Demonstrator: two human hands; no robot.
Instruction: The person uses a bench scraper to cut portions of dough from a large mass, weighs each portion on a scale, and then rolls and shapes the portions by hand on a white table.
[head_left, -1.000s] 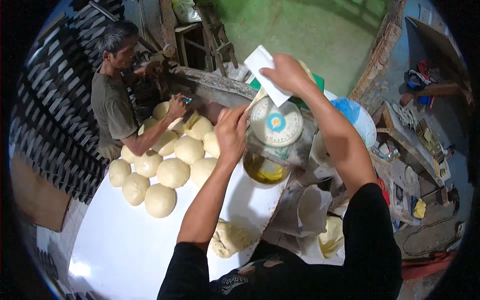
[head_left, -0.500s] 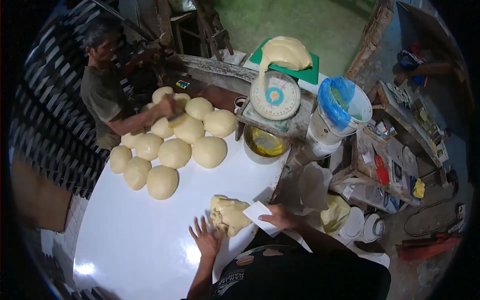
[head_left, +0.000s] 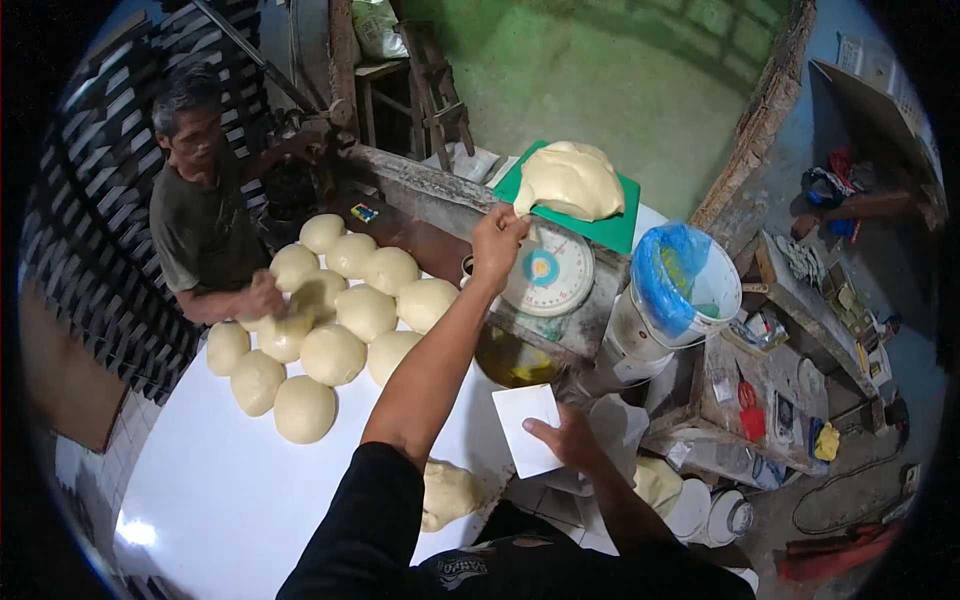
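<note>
My left hand [head_left: 499,243] reaches across the table, its fingers closed on the drooping edge of a big pale dough mass [head_left: 572,181]. That dough rests on a green board [head_left: 622,236] on top of a dial scale [head_left: 546,270]. In my right hand [head_left: 570,438] is a flat white dough scraper [head_left: 527,430], held near the table's edge. A loose lump of dough [head_left: 450,496] lies on the white table [head_left: 190,470], partly hidden behind my left arm. Several round dough balls [head_left: 305,409] sit together at the left.
Across the table a co-worker [head_left: 205,215] has a hand [head_left: 262,296] over the dough balls. A metal pot [head_left: 515,358] stands below the scale. White buckets [head_left: 715,285] with a blue plastic bag [head_left: 662,275] are to the right, beside a cluttered wooden bench [head_left: 725,400].
My left hand has moved from beside the loose lump up to the dough on the scale and taken its hanging strip. The scraper has tilted more upright. The co-worker's hand has moved down and left.
</note>
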